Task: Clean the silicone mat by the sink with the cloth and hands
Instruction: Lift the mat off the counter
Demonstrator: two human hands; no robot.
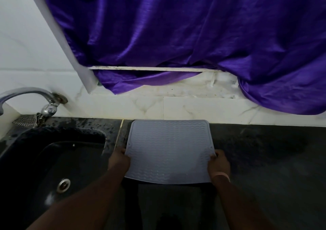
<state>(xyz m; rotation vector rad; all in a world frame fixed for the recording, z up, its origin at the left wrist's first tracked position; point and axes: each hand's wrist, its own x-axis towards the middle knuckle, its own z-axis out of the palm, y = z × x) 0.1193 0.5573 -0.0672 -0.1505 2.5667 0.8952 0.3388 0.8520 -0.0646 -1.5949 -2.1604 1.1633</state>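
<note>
Both hands gripped the silicone mat (169,150): left hand (119,159) and right hand (219,162) pinching its side edges, its near end overhanging the tabletop's (264,150) front edge, probably to carry it to the sink (53,159).

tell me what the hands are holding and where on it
Both hold the grey silicone mat: the left hand grips its left edge, the right hand its right edge, near the front corners.

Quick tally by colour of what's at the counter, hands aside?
Grey: 2, silicone mat, checked cloth
Purple: 1, curtain
Chrome: 2, tap, sink drain
Black: 2, sink, countertop
Total: 7
</note>
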